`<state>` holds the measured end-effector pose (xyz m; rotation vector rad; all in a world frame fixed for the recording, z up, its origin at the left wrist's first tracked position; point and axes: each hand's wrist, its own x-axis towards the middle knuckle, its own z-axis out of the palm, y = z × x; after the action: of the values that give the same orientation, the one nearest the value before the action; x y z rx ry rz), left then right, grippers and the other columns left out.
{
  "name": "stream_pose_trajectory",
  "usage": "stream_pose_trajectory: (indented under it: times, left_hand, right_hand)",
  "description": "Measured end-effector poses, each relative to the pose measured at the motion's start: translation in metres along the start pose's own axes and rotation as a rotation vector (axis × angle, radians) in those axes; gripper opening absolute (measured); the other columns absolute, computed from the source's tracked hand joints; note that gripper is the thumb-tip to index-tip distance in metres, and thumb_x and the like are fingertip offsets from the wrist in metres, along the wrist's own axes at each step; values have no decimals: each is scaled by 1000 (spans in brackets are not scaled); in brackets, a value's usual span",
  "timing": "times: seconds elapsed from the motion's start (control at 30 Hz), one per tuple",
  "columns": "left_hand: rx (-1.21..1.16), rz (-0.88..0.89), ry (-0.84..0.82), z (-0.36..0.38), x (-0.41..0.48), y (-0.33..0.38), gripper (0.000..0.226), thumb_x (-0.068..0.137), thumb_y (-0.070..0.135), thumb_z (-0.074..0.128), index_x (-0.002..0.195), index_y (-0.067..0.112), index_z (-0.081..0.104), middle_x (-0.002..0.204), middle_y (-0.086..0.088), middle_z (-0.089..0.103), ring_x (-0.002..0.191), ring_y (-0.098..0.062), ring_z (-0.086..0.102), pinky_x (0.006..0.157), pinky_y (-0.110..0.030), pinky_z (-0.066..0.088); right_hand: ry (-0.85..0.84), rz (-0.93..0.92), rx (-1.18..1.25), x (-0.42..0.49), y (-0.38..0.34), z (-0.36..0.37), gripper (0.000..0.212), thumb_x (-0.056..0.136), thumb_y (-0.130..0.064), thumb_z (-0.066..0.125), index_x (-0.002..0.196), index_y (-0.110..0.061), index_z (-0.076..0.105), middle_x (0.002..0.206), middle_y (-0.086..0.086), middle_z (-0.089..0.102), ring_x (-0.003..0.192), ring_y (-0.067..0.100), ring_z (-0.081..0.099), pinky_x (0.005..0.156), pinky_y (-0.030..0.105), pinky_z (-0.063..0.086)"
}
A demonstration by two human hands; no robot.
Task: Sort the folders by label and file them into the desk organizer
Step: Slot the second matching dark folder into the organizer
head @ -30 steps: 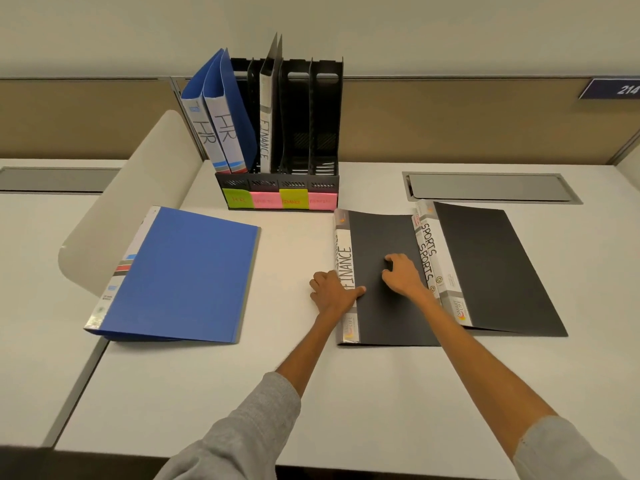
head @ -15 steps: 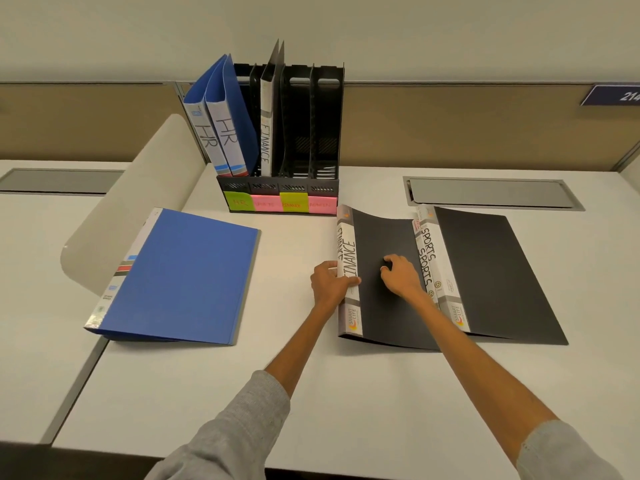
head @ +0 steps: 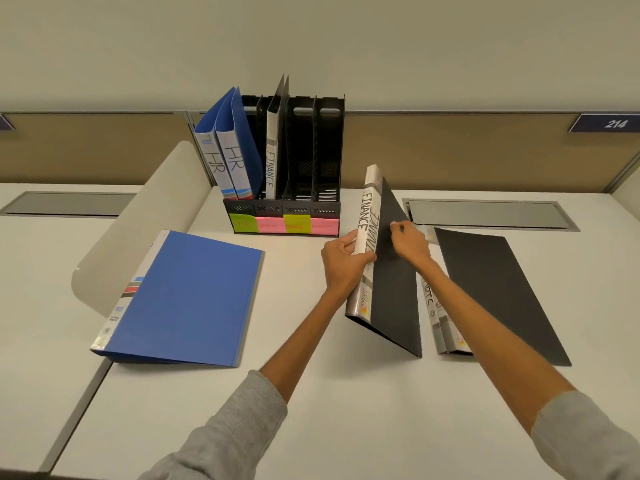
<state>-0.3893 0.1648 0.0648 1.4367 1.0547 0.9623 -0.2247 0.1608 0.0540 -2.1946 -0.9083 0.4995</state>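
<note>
Head view: both hands have tilted the FINANCE folder (head: 388,271) up off the desk.

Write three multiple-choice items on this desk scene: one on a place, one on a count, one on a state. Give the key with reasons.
1. Where does the blue folder on the desk lie?
A. left of the organizer
B. inside it
C. right of the black folders

2. How many folders stand in the organizer?
A. one
B. three
C. five

3. How is the FINANCE folder in the hands?
A. flat on the desk
B. raised on edge
C. filed away

Key: 1 A, it lies flat at front left. 2 B, two HR folders and one FINANCE stand there. 3 B, the left hand grips its spine and the right hand its cover.
</note>
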Motion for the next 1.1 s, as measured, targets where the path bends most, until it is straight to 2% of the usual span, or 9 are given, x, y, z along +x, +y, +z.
stream_pose_trajectory:
  times: [0.07,0.13,0.23,0.4,0.53,0.63,0.73,0.9,1.1]
  left_hand:
    - [-8,48,-13,-1,3,10,61,72,10,81,130,12,61,126,-4,66,96,-20,70,73,-27,61]
    - [-21,85,-21,-4,5,18,62,71,10,81,130,14,61,125,-3,67,95,-19,71,72,-30,61]
    - [-25,143,-12,-8,9,26,63,70,10,80,130,16,62,124,-1,67,94,-16,71,72,-27,61]
    - [37,277,-19,-19,19,39,62,71,10,78,130,18,61,124,2,67,87,-3,67,62,-12,55]
    - [59,362,-14,-29,29,44,62,68,11,77,128,18,63,106,20,67,76,13,64,65,-14,57]
    - [46,398,-16,-34,33,46,61,70,12,77,129,18,62,102,34,60,81,13,65,72,-22,60]
    - [24,439,-5,-39,36,48,60,71,11,76,129,17,62,97,45,57,85,7,66,76,-26,60]
    - [-62,482,6,-46,34,58,58,73,8,74,129,19,63,103,38,63,93,3,69,81,-27,59]
    - [-109,546,3,-52,42,71,61,76,7,73,134,17,58,118,6,68,98,-6,70,81,-28,60]
  right_hand:
    - [34,-21,64,10,-21,-15,37,101,-45,34,109,-16,56,115,12,63,97,27,56,81,34,39]
    - [54,-41,115,19,-46,-31,45,100,-51,34,122,-17,54,121,8,61,107,27,56,88,36,42]
    - [68,-89,197,28,-82,-51,51,98,-54,34,132,-20,49,130,9,58,112,27,56,98,48,48]
    - [7,-182,288,32,-133,-72,50,100,-48,40,145,-28,32,134,11,54,107,29,60,84,55,56]
    - [2,-204,274,34,-162,-88,62,95,-49,53,147,-38,21,137,13,52,111,35,59,75,59,57]
    - [41,-203,278,36,-180,-97,67,88,-42,64,144,-39,27,128,13,56,105,33,63,65,55,60]
    - [109,-223,248,36,-199,-101,55,80,-29,67,131,-25,47,114,12,64,95,31,68,61,51,61]
    - [256,-308,227,24,-234,-108,42,76,-26,68,115,-15,61,101,8,69,85,26,71,67,46,62]
    - [342,-496,242,-3,-273,-115,36,76,-23,63,111,-16,63,84,3,70,68,16,72,67,41,62]
